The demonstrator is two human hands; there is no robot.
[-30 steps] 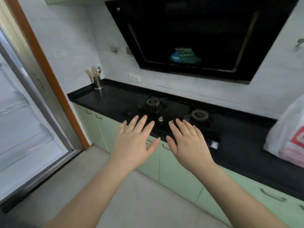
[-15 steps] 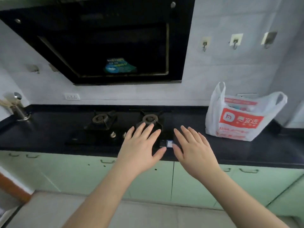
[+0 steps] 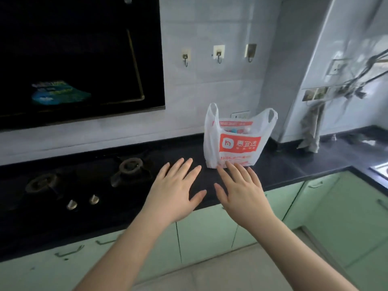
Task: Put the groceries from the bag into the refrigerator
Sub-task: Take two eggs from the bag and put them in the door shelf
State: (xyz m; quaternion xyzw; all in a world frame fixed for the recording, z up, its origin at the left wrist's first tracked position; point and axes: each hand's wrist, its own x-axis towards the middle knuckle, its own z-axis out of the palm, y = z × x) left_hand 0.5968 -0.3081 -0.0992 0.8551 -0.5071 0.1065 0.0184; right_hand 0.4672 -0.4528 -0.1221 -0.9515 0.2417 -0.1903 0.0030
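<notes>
A white plastic grocery bag (image 3: 235, 141) with a red-orange label stands upright on the black countertop (image 3: 294, 164) against the tiled wall, its two handles up. Coloured packages show through its open top. My left hand (image 3: 176, 192) and my right hand (image 3: 241, 194) are held out side by side over the counter's front edge, fingers straight and spread, holding nothing. The right hand's fingertips reach just in front of the bag's lower edge. The refrigerator is out of view.
A gas hob with two burners (image 3: 130, 166) and two knobs (image 3: 81, 202) lies left of the hands. A black range hood (image 3: 73, 59) hangs above it. Pale green cabinets (image 3: 210, 232) run under the counter. Wall hooks (image 3: 218, 54) and a sink corner (image 3: 380, 171) are at the right.
The view has swung right, from the refrigerator side past the hob to the bag. The bag now stands just beyond my right hand. Both hands stay open and empty.
</notes>
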